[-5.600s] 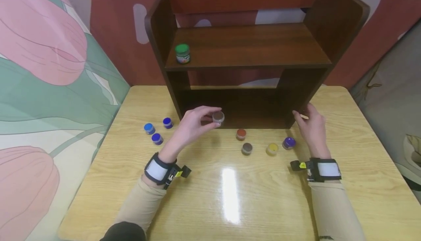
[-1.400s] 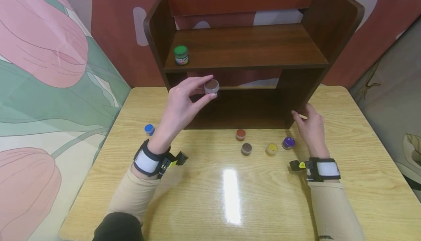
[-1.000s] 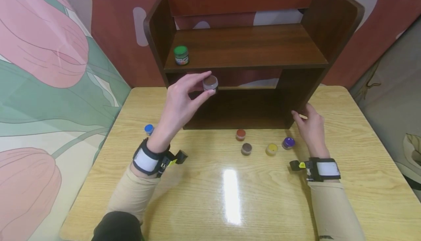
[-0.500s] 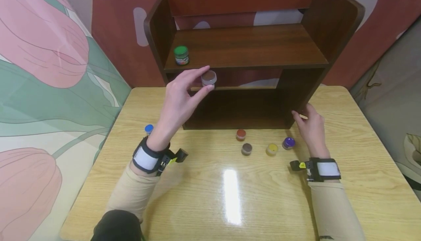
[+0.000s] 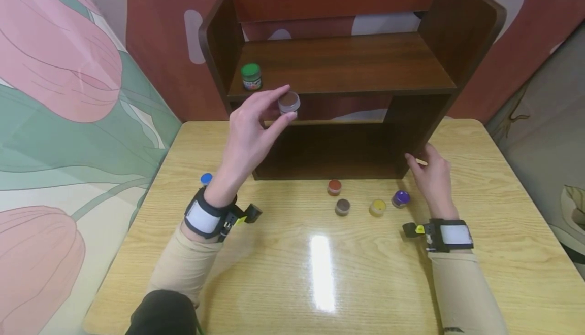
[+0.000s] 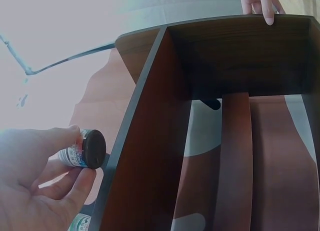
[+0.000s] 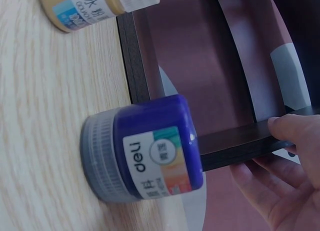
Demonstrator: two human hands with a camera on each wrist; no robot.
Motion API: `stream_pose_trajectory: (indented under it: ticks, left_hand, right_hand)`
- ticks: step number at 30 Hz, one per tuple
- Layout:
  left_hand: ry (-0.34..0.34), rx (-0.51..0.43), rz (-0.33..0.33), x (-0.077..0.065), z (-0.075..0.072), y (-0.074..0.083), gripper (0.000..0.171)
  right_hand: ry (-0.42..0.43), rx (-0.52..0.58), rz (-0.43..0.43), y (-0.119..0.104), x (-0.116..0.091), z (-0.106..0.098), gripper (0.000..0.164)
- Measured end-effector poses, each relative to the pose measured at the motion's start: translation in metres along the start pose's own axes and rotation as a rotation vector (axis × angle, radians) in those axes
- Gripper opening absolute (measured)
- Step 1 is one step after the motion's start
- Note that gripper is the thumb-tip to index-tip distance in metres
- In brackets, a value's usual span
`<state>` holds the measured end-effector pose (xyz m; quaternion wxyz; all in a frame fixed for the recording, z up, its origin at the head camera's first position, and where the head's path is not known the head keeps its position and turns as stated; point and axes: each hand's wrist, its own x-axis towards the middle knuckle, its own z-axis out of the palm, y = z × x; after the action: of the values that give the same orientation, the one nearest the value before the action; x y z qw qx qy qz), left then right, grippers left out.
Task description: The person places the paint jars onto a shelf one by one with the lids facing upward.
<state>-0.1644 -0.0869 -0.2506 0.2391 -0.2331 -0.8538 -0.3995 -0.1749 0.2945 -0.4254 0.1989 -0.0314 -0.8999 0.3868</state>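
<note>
My left hand (image 5: 247,134) pinches a small brown paint jar (image 5: 289,102) between thumb and fingers. It is held in the air by the front edge of the upper board, right of and below a green-lidded paint jar (image 5: 251,77) standing on that board. In the left wrist view the brown jar (image 6: 89,149) shows its dark end and printed label beside the board. My right hand (image 5: 430,175) grips the right side panel of the dark wooden shelf (image 5: 352,66) low down, thumb on one face and fingers on the other. A purple paint jar (image 5: 401,199) stands near that hand.
On the table (image 5: 375,274), in front of the shelf, stand a red-brown jar (image 5: 334,188), a dark brown jar (image 5: 343,207) and a yellow jar (image 5: 378,207). A blue-lidded jar (image 5: 206,178) is partly hidden by my left wrist. Patterned fabric hangs behind and to the left.
My left hand has carried the brown jar upward from in front of the lower compartment to the upper board's edge. Two dark blue jars are now hidden by the left arm. My right hand keeps its place.
</note>
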Motion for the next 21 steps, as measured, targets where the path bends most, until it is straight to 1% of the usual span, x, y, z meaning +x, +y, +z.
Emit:
stream_pose_trajectory:
  ticks: [9,21]
  left_hand:
    - [0.045,0.045,0.002,0.0042,-0.0012,0.0005,0.050]
    - [0.074,0.005,-0.014,0.0091,0.0022,0.0011,0.050]
  right_hand:
    - [-0.005,0.001,-0.001,-0.0004,0.0003,0.0000,0.038]
    - [0.015,0.002,-0.005,0.0008,-0.0017,0.0004,0.036]
